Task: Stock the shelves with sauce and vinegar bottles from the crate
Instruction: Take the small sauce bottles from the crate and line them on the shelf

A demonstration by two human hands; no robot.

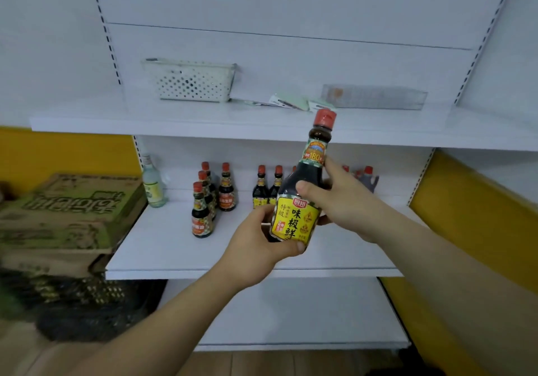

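I hold a dark sauce bottle (302,183) with a red cap and yellow label upright in front of the middle shelf (163,247). My left hand (259,244) grips its base from the left and below. My right hand (343,198) grips its body from the right, thumb across the front. On the middle shelf stand several red-capped sauce bottles (201,209) at the left, two yellow-labelled ones (267,186) behind the held bottle, and a clear pale vinegar bottle (152,183) at the far left. The dark crate (87,305) sits low on the left, blurred.
Stacked cardboard boxes (70,209) sit left of the shelf, above the crate. The upper shelf (174,125) carries a white perforated basket (192,80), some flat packets (291,103) and a grey tray (375,96). A lower shelf (291,326) lies beneath. Yellow wall panels flank the unit.
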